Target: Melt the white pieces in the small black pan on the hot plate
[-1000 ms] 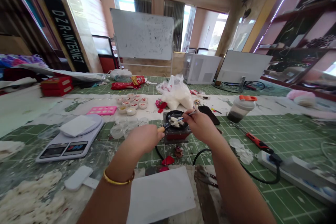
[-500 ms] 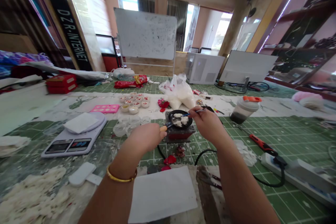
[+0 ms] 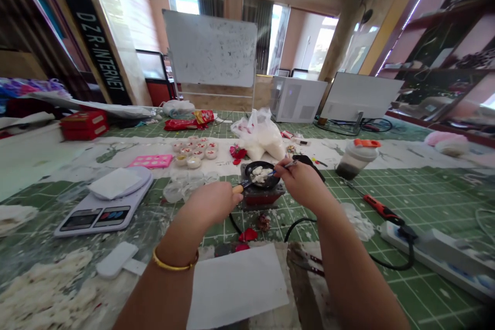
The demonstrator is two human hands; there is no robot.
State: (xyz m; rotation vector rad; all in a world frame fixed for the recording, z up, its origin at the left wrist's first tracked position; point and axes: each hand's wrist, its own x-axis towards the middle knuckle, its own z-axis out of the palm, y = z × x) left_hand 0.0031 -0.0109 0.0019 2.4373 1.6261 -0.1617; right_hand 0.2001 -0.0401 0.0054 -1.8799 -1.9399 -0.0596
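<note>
My left hand (image 3: pixel 219 197) is closed around the light wooden handle of a small black frying pan (image 3: pixel 277 182). The pan rests on a small dark-topped, red-sided heater (image 3: pixel 263 199). White lumps (image 3: pixel 261 174) lie together in the middle of the pan. In my right hand (image 3: pixel 299 180) is a thin bluish-grey stick-like tool (image 3: pixel 285 165), pinched in the fingers, with its tip reaching into the pan by the lumps. I cannot tell the tool's exact kind.
Behind the pan stands a plastic bag of white flakes (image 3: pixel 263 139). Filled small cups (image 3: pixel 197 152) and a pink mould (image 3: pixel 151 161) are to its left, near a kitchen scale (image 3: pixel 104 206). At right are a shaker cup (image 3: pixel 356 160), a red-black tool (image 3: pixel 382 210) and a power strip (image 3: pixel 433 258).
The white lumps, spread apart in the pan before, now sit closer together. My right hand's tool has shifted slightly within the pan, and my left hand keeps its hold on the handle.
</note>
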